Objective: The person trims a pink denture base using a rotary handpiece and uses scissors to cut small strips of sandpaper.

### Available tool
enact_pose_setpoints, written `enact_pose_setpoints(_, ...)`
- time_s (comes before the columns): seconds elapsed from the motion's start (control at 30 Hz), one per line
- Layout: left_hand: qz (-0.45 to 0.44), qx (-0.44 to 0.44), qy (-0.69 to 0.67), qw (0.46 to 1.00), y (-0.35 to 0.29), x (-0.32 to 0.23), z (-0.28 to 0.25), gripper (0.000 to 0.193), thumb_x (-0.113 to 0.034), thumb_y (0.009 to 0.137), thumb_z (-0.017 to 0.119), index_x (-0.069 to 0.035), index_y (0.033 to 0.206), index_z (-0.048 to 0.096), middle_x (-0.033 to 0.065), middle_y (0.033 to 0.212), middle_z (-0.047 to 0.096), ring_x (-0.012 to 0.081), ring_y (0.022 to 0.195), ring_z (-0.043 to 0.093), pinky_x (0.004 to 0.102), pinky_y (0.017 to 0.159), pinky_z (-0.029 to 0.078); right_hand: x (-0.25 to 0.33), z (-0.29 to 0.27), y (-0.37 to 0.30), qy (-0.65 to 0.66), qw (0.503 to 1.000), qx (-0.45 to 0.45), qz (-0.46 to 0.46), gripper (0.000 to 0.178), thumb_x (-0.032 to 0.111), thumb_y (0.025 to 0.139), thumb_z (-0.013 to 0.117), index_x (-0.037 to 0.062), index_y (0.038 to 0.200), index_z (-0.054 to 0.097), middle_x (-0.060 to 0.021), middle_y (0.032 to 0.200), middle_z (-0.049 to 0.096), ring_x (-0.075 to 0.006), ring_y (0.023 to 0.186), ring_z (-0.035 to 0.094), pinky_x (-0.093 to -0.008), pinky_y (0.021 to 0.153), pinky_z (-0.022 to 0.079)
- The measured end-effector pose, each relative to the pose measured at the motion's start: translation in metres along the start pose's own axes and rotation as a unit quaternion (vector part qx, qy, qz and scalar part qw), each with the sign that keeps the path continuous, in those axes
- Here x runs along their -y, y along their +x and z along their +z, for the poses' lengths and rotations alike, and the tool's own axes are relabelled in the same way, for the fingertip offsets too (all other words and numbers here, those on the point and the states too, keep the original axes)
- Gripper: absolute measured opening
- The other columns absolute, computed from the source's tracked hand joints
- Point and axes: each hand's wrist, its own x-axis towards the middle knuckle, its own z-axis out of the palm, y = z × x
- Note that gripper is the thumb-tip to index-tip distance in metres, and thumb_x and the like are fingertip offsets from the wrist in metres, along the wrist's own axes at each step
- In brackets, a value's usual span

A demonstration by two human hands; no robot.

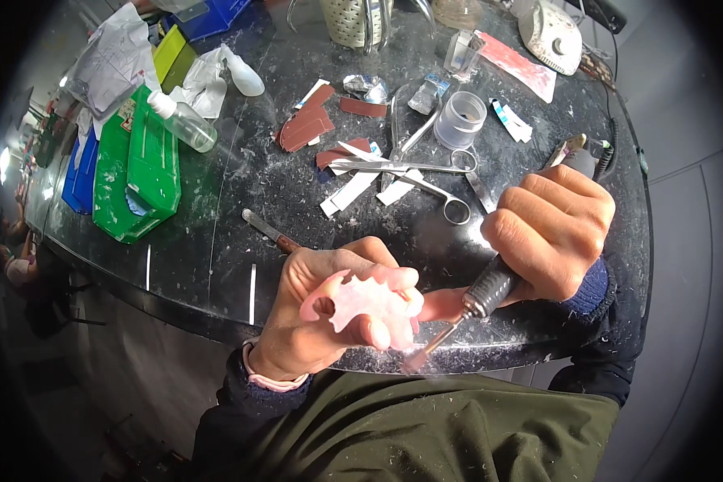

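My left hand (293, 317) is closed around a pink denture plate (369, 304), pinching it between thumb and fingers near the bench's front edge. The plate has a scalloped edge and a curved arm with a gap on its left side. My right hand (550, 229) grips a black rotary handpiece (494, 287), its thumb stretched toward the plate. From its nose a thin metal shank runs down to a pinkish grinding bur (416, 361), blurred, just below the plate's right end. Whether bur and plate touch, I cannot tell. A wooden-handled spatula (271, 231) lies beyond my left hand.
Scissors (402, 167) lie on white strips and brown sandpaper pieces (307, 127) mid-bench. Behind them stands a clear cup (460, 119). Green bins (140, 173) and a spray bottle (183, 122) occupy the left. A white control box (550, 38) sits far right. Pale dust covers the black bench (209, 265).
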Motion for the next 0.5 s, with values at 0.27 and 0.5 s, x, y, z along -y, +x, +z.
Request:
enact_pose_setpoints(0.27,-0.039,-0.005,-0.008,0.999,0.0009,-0.0025,-0.0001,0.045,-0.017,0.071,0.081,0.002,0.107,0.062,0.0113,0.096,0.061,0.0207,0.085,0.063,0.0303,0.073,0.053,0.0001,0.0027,0.0012,0.010,1.000,-0.003,0.004,0.046,0.052,0.067,0.059,0.0070,0.065,0.048,-0.0031,0.058,0.045,-0.0174,0.047,0.049,-0.0291,0.046,0.035)
enact_pose_setpoints(0.5,0.009,0.007,0.059,0.998,-0.0018,-0.0001,-0.0005,0.040,-0.016,0.075,0.078,0.003,0.106,0.064,0.0138,0.097,0.061,0.0217,0.087,0.064,0.0310,0.073,0.055,0.0005,0.0039,0.0006,0.016,1.000,-0.013,0.017,0.052,0.057,0.062,0.064,0.0081,0.063,0.047,-0.0019,0.056,0.043,-0.0169,0.044,0.045,-0.0289,0.044,0.031)
